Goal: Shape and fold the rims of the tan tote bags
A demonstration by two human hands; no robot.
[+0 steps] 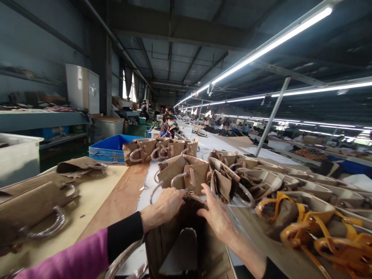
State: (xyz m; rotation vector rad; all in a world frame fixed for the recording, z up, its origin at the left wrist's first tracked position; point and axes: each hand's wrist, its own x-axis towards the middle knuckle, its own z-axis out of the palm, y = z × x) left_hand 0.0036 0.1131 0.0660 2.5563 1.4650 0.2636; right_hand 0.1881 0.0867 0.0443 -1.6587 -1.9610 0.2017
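A brown handbag [161,248] stands right in front of me with its mouth towards me; a pale panel [181,252] shows inside it. At its far rim my left hand [167,205] is closed, with the fingertips curled on the edge of the bag. My right hand [216,217] is at the right side of the same rim, thumb and fingers apart, holding nothing that I can make out. Just beyond both hands stands another tan handbag [197,176] with a plastic-wrapped handle. The far edge of the near bag is dark and partly hidden by the hands.
Several tan handbags [261,180] stand in rows on the right, with yellow-handled bags [293,217] nearer. More brown bags [26,205] lie on the left board. A blue bin [100,149] stands past it. A person [170,126] is farther down the table.
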